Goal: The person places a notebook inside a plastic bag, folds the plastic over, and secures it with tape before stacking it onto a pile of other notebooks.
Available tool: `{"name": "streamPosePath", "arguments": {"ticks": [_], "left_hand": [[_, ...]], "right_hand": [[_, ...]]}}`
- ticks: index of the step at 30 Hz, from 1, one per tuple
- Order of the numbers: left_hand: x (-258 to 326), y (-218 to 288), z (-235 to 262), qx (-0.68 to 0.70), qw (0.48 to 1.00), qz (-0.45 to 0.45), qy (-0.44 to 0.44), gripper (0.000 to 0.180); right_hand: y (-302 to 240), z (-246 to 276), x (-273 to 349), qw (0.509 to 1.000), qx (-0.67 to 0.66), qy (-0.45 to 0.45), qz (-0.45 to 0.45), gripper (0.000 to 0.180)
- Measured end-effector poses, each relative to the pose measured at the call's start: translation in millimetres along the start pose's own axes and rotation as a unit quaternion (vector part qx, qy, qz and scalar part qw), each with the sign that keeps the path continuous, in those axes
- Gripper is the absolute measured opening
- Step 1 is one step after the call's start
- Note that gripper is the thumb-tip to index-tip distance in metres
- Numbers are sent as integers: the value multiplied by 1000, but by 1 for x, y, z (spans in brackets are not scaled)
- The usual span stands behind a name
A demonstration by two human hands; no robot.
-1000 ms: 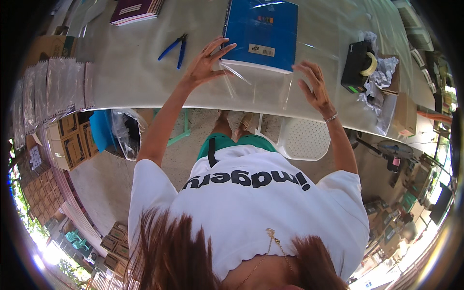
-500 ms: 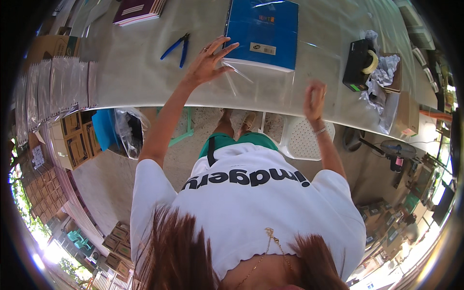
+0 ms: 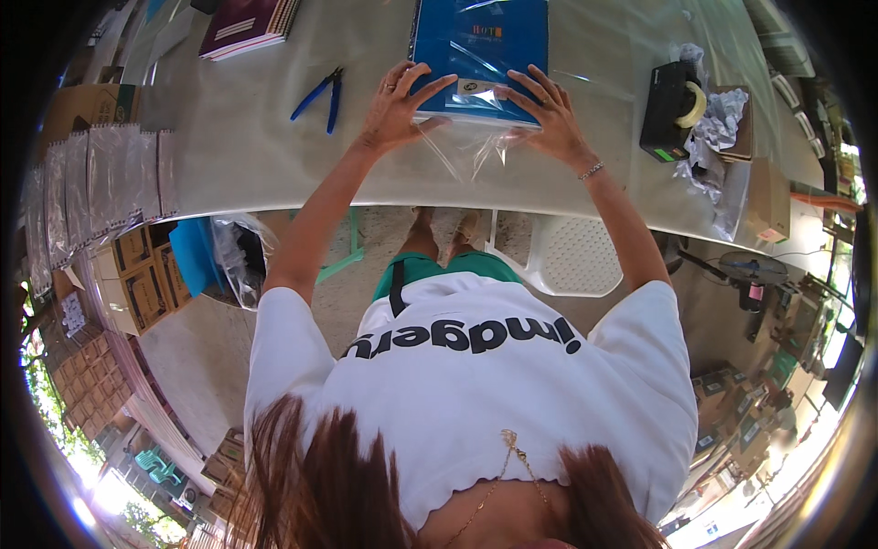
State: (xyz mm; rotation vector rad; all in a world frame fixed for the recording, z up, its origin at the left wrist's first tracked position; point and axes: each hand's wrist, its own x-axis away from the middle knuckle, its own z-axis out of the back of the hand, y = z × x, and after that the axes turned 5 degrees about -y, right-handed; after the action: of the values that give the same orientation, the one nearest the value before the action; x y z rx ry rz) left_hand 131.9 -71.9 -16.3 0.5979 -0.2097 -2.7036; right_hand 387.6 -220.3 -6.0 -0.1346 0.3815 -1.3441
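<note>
A thick blue notebook [image 3: 480, 55], perhaps a stack of them, lies on the table inside clear plastic wrap [image 3: 476, 151]. Loose film sticks out past its near edge. At the near left corner my left hand [image 3: 395, 110] grips it, fingers on the cover and thumb along the edge. My right hand [image 3: 554, 119] holds the near right corner, its fingers spread over the cover and its thumb low by the film. A pale label on the cover shows between the two hands. Left of my left hand lie blue-handled cutting pliers [image 3: 335, 102].
Maroon spiral notebooks [image 3: 242, 26] lie at the far left. On the right stand a black tape dispenser [image 3: 663, 114], crumpled wrapping [image 3: 722, 123] and a cardboard box [image 3: 771, 201]. Clear plastic sleeves [image 3: 108, 174] hang over the left end. A white stool [image 3: 576, 252] sits below the table's near edge.
My right hand has moved from near the table's edge up and left onto the notebook's right corner. My left hand has closed in on the left corner. The view has shifted slightly.
</note>
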Motion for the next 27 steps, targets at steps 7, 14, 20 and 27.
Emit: {"name": "streamPosePath", "arguments": {"ticks": [7,14,20,27], "left_hand": [[3,-10,17,57,996,-19,-63,73],[6,-8,10,68,997,-9,-31,69],[7,-7,2,47,999,0,-21,66],[12,-2,-3,8,1000,9,15,64]], "right_hand": [[-2,22,9,995,-8,-95,-24,81],[-3,4,8,999,-38,2,8,68],[7,-11,13,1000,3,31,0,72],[-6,-6,14,999,3,41,-13,63]]}}
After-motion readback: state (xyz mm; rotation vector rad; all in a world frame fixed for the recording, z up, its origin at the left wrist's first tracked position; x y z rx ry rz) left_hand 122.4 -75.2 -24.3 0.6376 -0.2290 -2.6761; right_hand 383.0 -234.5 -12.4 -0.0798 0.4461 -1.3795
